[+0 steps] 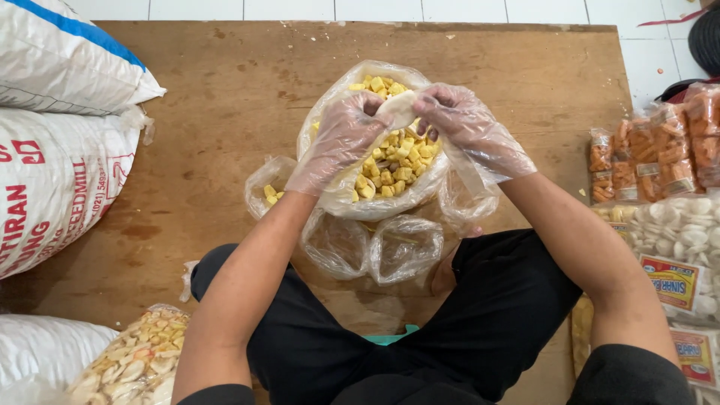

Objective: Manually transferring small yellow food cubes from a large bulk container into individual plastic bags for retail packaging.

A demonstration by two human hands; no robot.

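Black-trousered knees [480, 315] of a person seated cross-legged filled the foreground, with both forearms reaching forward over a wooden board [225, 97]. The left hand [341, 139], in a loose clear plastic glove, gripped the near rim of a large clear bag of yellow snack cubes [390, 161], its fingers curled into the bag's mouth. The right hand [465, 124], gloved the same way, pinched a pale folded piece [400, 109] together with the left fingertips, just above the cubes. Below the hands lay empty clear bags [375, 247], and just left of the left wrist a small bag with a few cubes [270, 191]. White printed sacks [52, 150] stood well to the left; packets of orange snacks [652, 150] and white crackers [686, 229] lay right of the right arm.
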